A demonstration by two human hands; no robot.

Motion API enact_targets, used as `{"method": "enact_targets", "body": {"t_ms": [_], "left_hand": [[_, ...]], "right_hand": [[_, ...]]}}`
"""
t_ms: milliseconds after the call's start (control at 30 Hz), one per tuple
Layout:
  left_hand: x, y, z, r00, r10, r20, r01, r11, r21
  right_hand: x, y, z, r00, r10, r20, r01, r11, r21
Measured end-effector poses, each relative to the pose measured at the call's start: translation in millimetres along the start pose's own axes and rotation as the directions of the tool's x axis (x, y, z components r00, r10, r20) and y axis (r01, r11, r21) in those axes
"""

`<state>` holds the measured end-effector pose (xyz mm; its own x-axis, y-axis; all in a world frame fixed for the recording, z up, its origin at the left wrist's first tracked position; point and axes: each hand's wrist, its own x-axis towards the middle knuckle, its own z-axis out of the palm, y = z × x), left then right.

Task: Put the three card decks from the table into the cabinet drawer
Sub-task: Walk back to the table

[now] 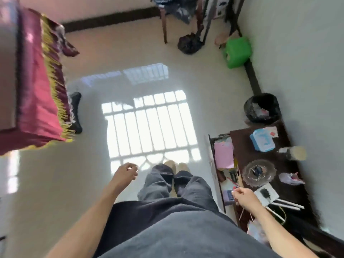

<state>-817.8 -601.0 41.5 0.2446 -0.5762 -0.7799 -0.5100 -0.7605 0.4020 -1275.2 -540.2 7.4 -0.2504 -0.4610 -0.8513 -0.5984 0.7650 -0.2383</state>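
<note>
A home bedroom: fringed bed [37,86], cluttered cabinet [264,164].

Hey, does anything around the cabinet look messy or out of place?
Yes: the open drawer is crammed with a jumble of papers and small items, and the cabinet top is cluttered. Nothing looks spilled or broken.

Glossy pale tiled floor [55,183] carries a bright barred window reflection [150,125]. Red fringed cloth [41,101] hangs at left. Green plastic stool [237,52] stands against the right wall; black-lined round waste bin [262,109] nearby. Black bag [189,43] lies beside a wooden chair leg [164,28].
</note>
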Motion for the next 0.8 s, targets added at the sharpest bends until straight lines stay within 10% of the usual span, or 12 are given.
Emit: {"method": "enact_targets", "body": {"t_ms": [167,400,800], "left_hand": [[-49.8,-102.3,14.7,0.97,-0.227,-0.085,0.199,0.948,-0.249],[-146.2,-256.4,55.0,0.799,-0.601,0.006,0.451,0.593,-0.667],[-177.4,-400.2,-27.7,0.676,-0.711,0.194,0.527,0.282,-0.802]], "right_hand": [[21.8,-60.8,11.9,0.983,-0.124,0.137,0.162,0.938,-0.306],[-0.7,-230.4,122.7,0.872,-0.285,0.399,0.471,0.71,-0.523],[-114.3,-393.3,356.6,0.724,-0.416,0.55,0.69,0.452,-0.566]]}}
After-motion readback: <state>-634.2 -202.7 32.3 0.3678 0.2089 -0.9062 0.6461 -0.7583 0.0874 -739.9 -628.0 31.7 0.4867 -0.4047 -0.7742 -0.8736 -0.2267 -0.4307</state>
